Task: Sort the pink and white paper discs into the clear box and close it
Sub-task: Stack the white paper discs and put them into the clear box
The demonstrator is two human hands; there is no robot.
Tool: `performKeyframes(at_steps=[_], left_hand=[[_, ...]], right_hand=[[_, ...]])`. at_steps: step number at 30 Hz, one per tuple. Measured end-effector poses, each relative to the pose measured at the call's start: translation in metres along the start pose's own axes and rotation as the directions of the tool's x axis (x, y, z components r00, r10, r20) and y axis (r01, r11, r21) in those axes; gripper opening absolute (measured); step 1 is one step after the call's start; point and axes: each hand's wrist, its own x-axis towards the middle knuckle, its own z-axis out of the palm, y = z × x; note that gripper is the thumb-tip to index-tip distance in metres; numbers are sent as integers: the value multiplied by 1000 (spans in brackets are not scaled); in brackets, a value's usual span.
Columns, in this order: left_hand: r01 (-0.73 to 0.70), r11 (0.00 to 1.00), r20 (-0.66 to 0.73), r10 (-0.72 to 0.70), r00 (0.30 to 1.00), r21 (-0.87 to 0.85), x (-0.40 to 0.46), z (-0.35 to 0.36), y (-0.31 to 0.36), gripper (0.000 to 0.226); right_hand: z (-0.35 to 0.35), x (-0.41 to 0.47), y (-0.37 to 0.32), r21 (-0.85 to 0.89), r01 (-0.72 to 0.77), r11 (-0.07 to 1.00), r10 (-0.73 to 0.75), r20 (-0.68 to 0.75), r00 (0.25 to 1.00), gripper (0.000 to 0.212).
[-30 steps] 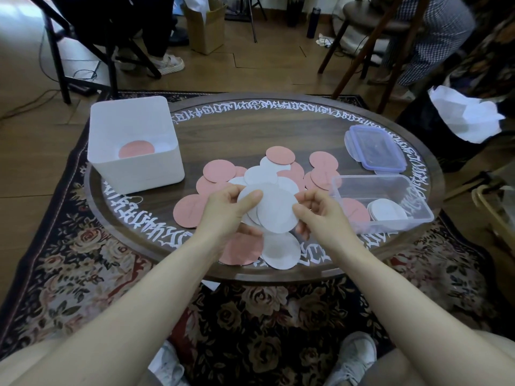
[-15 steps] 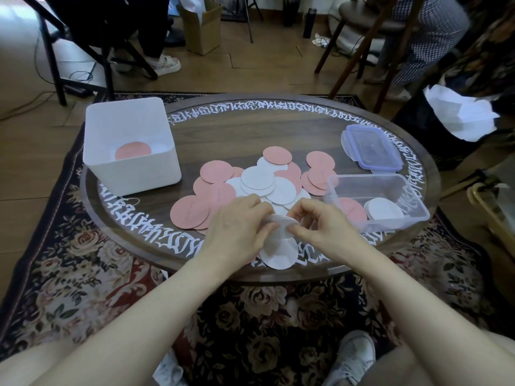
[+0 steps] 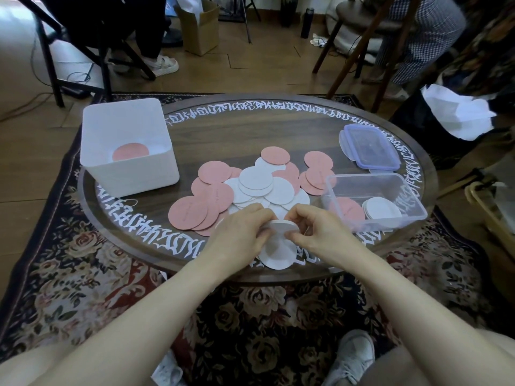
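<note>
L hand (image 3: 239, 232) + R hand (image 3: 315, 232): both pinch white disc stack (image 3: 282, 227), now dropped low to table edge vs chest-high 1 s ago | squaring stack, prob | clear box (image 3: 390, 218) just R, holds pink + white piles | lid (image 3: 367, 146) off, far side

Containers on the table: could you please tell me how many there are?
2. A white tub stands at the table's left edge, and a clear box at its right, just past the right hand. The clear box's lid lies separately behind it. None seem hidden.
</note>
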Motion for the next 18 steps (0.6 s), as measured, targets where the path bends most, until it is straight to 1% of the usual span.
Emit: performKeyframes(at_steps=[2, 4, 5, 6, 8, 9, 10, 12, 13, 14, 15, 16, 17, 18], left_hand=[[10, 999, -42, -12, 999, -49, 1, 0, 1, 3], [83, 972, -72, -102, 992, -221, 4, -2, 6, 6], [129, 931, -67, -161, 985, -341, 6, -4, 8, 6], [163, 870, -52, -210, 976, -465, 8, -7, 11, 7], [174, 732, -32, -259, 965, -658, 13, -11, 19, 6], [173, 675, -26, -275, 961, -717, 15, -12, 23, 5], [178, 629, -17, -291, 957, -757, 17, -11, 28, 3], [197, 582, 7, -313, 950, -789, 21, -7, 36, 5], [201, 583, 17, -305, 952, -787, 23, -4, 41, 8], [200, 621, 23, -282, 959, -758, 24, -1, 45, 16], [195, 707, 30, -238, 971, -680, 25, 3, 49, 28], [175, 824, 50, -176, 983, -539, 25, 7, 51, 42], [124, 922, 85, -99, 991, -366, 23, 11, 54, 54], [50, 974, 129, -22, 991, -219, 21, 15, 58, 61]], right_hand=[[-2, 0, -1, 40, -25, 999, 25, -9, 1000, 18], [-8, 0, -6, 144, -44, 989, 53, -58, 997, 19], [-13, 0, -10, 236, -47, 971, 70, -91, 993, 19], [-18, 0, -13, 350, -47, 936, 95, -122, 988, 18], [-27, -2, -20, 548, -50, 835, 159, -154, 975, 15], [-31, -2, -21, 592, -54, 804, 180, -156, 971, 12], [-34, -2, -22, 601, -54, 797, 184, -156, 970, 11], [-41, -2, -21, 556, -44, 830, 166, -172, 971, 11], [-49, -1, -20, 512, -37, 858, 158, -195, 968, 14], [-59, -2, -18, 451, -33, 892, 153, -233, 961, 17], [-72, -2, -13, 375, -34, 926, 152, -289, 945, 19], [-87, -2, -8, 297, -49, 954, 158, -356, 921, 21], [-102, -4, 0, 221, -85, 972, 174, -425, 888, 21], [-117, -7, 9, 147, -144, 979, 198, -483, 853, 19]])
